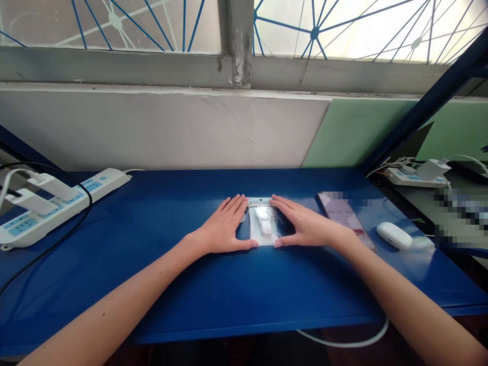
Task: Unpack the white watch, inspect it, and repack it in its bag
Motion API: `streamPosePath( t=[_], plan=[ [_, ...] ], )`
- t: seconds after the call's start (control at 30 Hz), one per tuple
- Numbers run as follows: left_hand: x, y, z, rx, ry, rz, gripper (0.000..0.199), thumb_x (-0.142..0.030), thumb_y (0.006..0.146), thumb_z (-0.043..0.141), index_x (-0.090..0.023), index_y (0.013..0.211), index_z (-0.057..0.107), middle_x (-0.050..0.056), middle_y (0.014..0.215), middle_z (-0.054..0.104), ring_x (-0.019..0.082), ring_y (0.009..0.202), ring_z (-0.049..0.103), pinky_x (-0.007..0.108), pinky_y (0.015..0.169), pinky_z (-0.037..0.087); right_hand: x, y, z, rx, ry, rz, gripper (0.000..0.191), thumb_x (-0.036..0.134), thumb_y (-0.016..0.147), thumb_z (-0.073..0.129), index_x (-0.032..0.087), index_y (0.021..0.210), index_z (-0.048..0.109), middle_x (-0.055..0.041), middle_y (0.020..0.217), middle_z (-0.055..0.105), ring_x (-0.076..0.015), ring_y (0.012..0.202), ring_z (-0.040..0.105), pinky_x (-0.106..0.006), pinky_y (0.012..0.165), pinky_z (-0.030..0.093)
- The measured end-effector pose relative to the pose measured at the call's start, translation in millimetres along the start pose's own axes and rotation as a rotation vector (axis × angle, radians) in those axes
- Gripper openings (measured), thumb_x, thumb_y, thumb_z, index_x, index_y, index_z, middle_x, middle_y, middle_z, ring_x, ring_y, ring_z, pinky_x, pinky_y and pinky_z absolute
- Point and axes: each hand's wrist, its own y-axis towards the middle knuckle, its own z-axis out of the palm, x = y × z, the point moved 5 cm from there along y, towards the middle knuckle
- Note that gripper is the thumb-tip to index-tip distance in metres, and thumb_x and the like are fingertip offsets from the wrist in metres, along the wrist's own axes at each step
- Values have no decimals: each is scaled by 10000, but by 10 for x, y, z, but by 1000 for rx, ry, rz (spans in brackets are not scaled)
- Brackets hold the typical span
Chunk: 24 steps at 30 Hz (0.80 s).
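Observation:
A small clear plastic packet (263,239) with a printed header strip lies flat on the blue table (229,295). Inside it is a whitish item (266,222) with a round top and a short strap-like part; its exact kind is unclear. At the packet's left edge rests my left hand (226,226), palm down, fingers stretched forward and thumb at the near left corner. My right hand (301,221) mirrors it on the right side, thumb at the near right corner. Both hands touch the packet's borders without gripping it.
A phone (345,216) showing a running timer lies beyond my right forearm, with a white earbud case (394,235) beside it. On the left sits a white power strip (68,206) with chargers and a black cable (86,213). A blue frame post (423,109) slants at right.

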Motion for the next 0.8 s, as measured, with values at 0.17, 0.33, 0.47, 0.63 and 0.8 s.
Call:
streamPosePath(
  t=[0.17, 0.33, 0.47, 0.63, 0.8],
  plan=[
    [2, 4, -13, -19, -5, 15, 1015, -775, 790, 454, -190, 1540, 102, 122, 1586, 104, 339, 1453, 114, 480, 1165, 107, -27, -8, 11, 13, 9, 1, 1038, 708, 697, 633, 187, 1510, 253, -142, 1591, 158, -349, 1448, 165, -498, 1152, 258],
    [8, 7, -9, -13, -6, 11, 1015, -778, 785, 462, -193, 1540, 116, 119, 1585, 99, 344, 1452, 113, 491, 1165, 119, -36, -9, 13, 42, 12, 41, 1121, 729, 693, 614, 132, 1529, 165, -171, 1587, 145, -350, 1452, 141, -500, 1162, 233],
    [0, 7, -21, -26, -11, 8, 1009, -778, 783, 470, -192, 1537, 143, 124, 1582, 113, 346, 1449, 123, 490, 1166, 124, -90, -15, 26, 31, 3, 95, 1191, 743, 658, 629, 113, 1533, 123, -189, 1587, 121, -374, 1446, 136, -517, 1158, 239],
    [1, 11, -26, -20, -30, 2, 1004, -774, 778, 484, -209, 1536, 148, 117, 1582, 124, 344, 1449, 129, 499, 1164, 128, -112, -16, 48, 29, -34, 122, 1173, 766, 655, 604, 97, 1522, 183, -211, 1578, 130, -394, 1445, 106, -548, 1155, 221],
    [-5, 19, -31, -3, -19, -14, 986, -773, 776, 481, -198, 1526, 200, 131, 1583, 122, 339, 1452, 116, 499, 1162, 136, -77, -9, 39, 25, -47, 130, 1186, 775, 647, 602, 91, 1521, 184, -214, 1574, 154, -398, 1443, 127, -538, 1153, 233]
  ],
)
